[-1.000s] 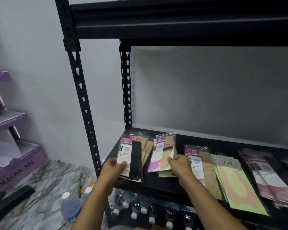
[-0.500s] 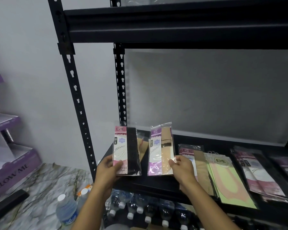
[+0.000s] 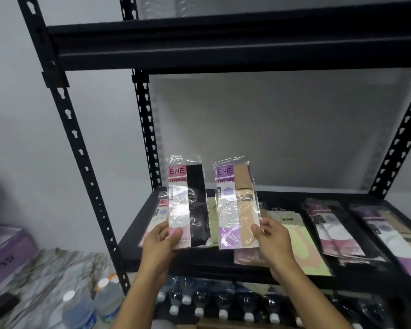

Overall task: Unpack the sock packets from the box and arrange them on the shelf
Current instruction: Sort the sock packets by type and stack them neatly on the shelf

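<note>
The left hand (image 3: 161, 238) grips the lower end of a pink-labelled sock packet (image 3: 188, 205) holding black socks, thumb on the front and fingers behind. The right hand (image 3: 273, 241) pinches the lower right corner of a purple-labelled sock packet (image 3: 237, 205) holding beige socks. Both packets stand upright, side by side with a narrow gap between their long edges, raised above the shelf board (image 3: 138, 224).

Under and behind the left hand's packet, a few packets (image 3: 160, 211) lie flat near the board's left edge. Just right of the right hand lies a pale green packet (image 3: 301, 243), its lower end reaching the board's front edge. Further right sit a pink stack (image 3: 335, 231) and then a purple stack (image 3: 389, 233), with dark strips of bare board between them. Bare board also shows at the front left corner, below the left hand, and along the back edge.

Above the held packets there is open space up to the upper shelf beam (image 3: 223, 43). The front left upright (image 3: 81, 150) stands left of the left hand, the rear upright (image 3: 147, 129) just behind its packet.

Below the hands, capped water bottles (image 3: 223, 302) fill the lower level. Far left are purple cartons (image 3: 5, 252).
</note>
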Demonstrator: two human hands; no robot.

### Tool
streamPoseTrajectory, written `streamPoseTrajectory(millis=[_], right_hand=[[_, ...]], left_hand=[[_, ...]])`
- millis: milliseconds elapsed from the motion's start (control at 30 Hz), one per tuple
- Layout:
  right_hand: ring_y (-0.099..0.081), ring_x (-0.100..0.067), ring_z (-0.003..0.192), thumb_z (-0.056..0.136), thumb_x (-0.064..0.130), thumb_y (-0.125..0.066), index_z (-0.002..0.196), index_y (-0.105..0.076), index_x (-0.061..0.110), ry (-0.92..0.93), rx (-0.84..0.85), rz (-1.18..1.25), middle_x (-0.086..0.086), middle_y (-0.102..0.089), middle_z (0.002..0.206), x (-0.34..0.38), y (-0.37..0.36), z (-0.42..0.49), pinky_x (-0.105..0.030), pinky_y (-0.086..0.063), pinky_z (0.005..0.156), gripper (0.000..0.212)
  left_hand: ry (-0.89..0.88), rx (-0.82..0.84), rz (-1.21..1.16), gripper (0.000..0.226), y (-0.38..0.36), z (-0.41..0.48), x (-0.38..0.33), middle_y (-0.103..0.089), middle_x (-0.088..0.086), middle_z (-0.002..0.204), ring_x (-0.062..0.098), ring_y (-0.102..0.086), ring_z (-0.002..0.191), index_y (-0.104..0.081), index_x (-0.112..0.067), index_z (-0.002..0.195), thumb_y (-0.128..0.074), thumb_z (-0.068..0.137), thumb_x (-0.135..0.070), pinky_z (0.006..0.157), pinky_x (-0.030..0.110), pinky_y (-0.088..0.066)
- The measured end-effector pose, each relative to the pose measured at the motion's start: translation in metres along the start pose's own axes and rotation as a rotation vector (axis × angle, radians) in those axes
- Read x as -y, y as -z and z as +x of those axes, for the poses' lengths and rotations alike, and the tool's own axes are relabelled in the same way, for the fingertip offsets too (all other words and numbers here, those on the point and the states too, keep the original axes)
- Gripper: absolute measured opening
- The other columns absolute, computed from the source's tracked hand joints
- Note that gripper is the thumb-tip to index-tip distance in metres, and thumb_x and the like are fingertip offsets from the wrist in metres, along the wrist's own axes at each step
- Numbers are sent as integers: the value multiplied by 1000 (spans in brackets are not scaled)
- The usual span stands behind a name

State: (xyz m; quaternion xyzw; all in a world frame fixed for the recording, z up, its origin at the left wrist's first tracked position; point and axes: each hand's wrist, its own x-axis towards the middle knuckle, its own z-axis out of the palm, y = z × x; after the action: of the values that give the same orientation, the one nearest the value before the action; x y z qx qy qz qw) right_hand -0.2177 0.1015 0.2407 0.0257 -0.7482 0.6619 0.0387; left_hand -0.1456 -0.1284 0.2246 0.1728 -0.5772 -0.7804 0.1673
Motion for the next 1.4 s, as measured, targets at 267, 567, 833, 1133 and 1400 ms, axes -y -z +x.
streamPoseTrajectory(millis=[267, 567, 833, 1133, 1400], right_hand=[[-59, -17, 100, 91, 12, -60, 94, -60, 21, 27, -52, 9, 0, -64, 103, 6, 48, -6, -27, -46, 82, 9], [-54, 0, 84, 91, 9, -59, 90, -54, 26, 37, -123, 38, 14, -57, 89, 7, 99, -14, -23, -44, 77, 18], [-56, -3, 85, 91, 9, -59, 81, -52, 33, 32, -155, 16, 11, -59, 90, 5, 118, -16, -25, -46, 78, 26], [-57, -20, 105, 89, 9, -61, 88, -57, 26, -11, -179, 33, -2, -62, 103, -2, 126, -15, -38, -47, 96, 17], [-56, -14, 95, 90, 8, -60, 100, -60, 15, -27, -198, 32, 2, -59, 97, -9, 131, -13, -31, -43, 88, 12]], left_hand=[[-23, 118, 3, 32, -49, -14, 7, -76, 7, 97, 22, -74, 80, -56, -15, 114, -64, 88, 1, 65, 32, -56], [-14, 202, -10, 38, -81, -22, 16, -73, 9, 108, 23, -71, 96, -59, -19, 117, -72, 83, -9, 83, 37, -53], [1, 226, 20, 41, -103, -29, 18, -73, 14, 110, 30, -72, 96, -54, -12, 124, -68, 86, -5, 84, 41, -55], [6, 225, 20, 39, -108, -33, 22, -73, 13, 109, 29, -72, 92, -55, -14, 121, -68, 86, -4, 78, 42, -56], [27, 214, -2, 31, -110, -34, 25, -73, 13, 107, 27, -72, 88, -56, -14, 115, -66, 87, -2, 69, 36, -56]])
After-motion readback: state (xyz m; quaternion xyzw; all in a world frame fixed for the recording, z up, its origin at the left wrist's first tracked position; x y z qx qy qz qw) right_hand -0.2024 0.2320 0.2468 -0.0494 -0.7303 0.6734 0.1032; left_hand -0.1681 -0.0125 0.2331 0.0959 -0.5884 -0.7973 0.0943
